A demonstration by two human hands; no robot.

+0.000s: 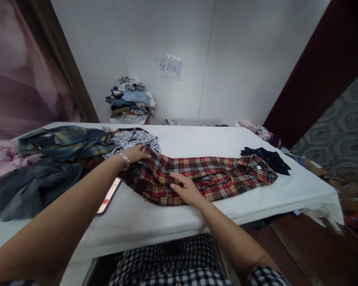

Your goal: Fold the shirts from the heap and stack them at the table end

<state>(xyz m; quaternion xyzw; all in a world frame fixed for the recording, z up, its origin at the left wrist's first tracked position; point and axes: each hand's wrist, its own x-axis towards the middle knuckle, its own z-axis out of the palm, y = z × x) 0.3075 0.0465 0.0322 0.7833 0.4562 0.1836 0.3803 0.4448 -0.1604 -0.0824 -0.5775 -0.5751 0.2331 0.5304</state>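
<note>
We have the plaid shirt (209, 169) stretched lengthwise along the middle of the white table (197, 140). Our left hand (136, 154) pinches the shirt's end between thumb and fingers over the table's left half, while our right hand (187, 190) lies on the shirt around the table's middle, thumb spread away from the fingers. A phone (110, 195) lies on the table's near left, a dark garment (267, 159) towards its right end

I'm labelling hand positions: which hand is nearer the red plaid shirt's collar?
Right. The right hand is at the middle of the red plaid shirt, left of the collar; the left hand holds the opposite end, farther away.
</note>
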